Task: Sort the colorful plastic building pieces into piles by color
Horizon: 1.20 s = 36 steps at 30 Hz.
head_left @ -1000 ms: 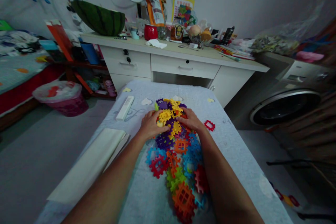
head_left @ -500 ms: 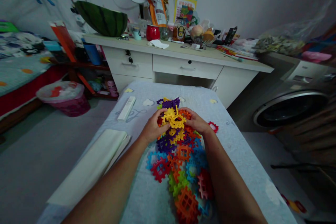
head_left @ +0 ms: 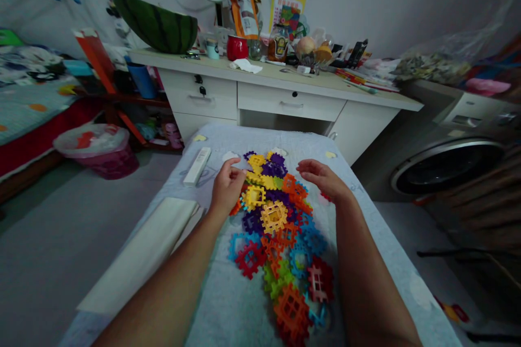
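A heap of interlocking plastic building pieces with toothed edges runs down the middle of the cloth-covered table [head_left: 366,260]. Yellow pieces [head_left: 274,217] lie on top, with purple pieces [head_left: 273,169] at the far end. Orange pieces [head_left: 291,309], blue, red and green ones spread toward me. My left hand [head_left: 228,187] is at the heap's left edge, fingers bent and apart, its fingertips close to the yellow pieces; nothing shows in it. To the right of the heap, my right hand [head_left: 323,178] hovers open and holds nothing. A red piece is partly hidden beneath it.
On the table's left lie a white narrow box [head_left: 197,166] and a folded white cloth [head_left: 138,252]. Beyond stands a white desk [head_left: 260,78] bearing a half watermelon [head_left: 157,24] and jars. A washing machine [head_left: 451,135] is at right, a pink bin [head_left: 100,154] at left.
Both hands have let go of the yellow pieces and moved apart, the left hand to the left and the right hand to the right. The yellow pieces now lie loose on the heap.
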Each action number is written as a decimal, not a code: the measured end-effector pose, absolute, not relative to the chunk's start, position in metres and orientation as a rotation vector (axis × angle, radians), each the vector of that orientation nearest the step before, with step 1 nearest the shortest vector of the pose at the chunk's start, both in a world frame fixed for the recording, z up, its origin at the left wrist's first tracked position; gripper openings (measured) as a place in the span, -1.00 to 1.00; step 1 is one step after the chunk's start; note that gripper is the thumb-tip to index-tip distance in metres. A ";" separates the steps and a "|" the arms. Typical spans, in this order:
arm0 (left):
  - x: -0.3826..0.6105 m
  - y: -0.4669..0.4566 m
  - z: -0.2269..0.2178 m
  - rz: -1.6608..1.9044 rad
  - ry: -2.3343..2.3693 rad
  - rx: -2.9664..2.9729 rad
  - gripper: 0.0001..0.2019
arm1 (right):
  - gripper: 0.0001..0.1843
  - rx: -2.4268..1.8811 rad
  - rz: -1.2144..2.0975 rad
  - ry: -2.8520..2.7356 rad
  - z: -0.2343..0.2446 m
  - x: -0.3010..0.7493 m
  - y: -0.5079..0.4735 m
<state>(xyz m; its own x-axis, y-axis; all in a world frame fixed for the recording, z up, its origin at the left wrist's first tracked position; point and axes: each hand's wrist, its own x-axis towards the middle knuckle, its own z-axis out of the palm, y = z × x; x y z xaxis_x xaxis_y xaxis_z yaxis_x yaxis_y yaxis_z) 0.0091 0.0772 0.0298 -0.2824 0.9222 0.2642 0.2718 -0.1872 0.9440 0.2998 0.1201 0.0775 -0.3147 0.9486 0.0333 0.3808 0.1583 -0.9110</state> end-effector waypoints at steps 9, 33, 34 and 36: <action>0.008 0.076 0.018 1.070 1.757 1.824 -0.39 | -0.35 -1.914 0.623 -2.144 0.050 0.329 0.135; 0.026 0.078 0.021 1.283 1.346 1.895 -0.58 | -0.36 -1.085 1.338 -1.854 0.068 0.244 0.107; 0.026 0.078 0.021 1.316 1.357 1.840 -0.62 | -0.38 -1.038 1.371 -1.849 0.071 0.240 0.104; 0.025 0.079 0.022 1.380 1.388 1.726 -0.70 | -0.44 -0.951 1.433 -1.842 0.075 0.236 0.103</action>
<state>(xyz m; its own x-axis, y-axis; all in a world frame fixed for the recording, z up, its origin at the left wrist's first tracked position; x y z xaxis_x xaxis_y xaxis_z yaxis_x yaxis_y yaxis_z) 0.0245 0.0788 0.0222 -0.0470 0.9233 0.3812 0.3867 -0.3350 0.8592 0.2361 0.1028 0.0750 -0.5550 0.8311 0.0362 0.1694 0.1556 -0.9732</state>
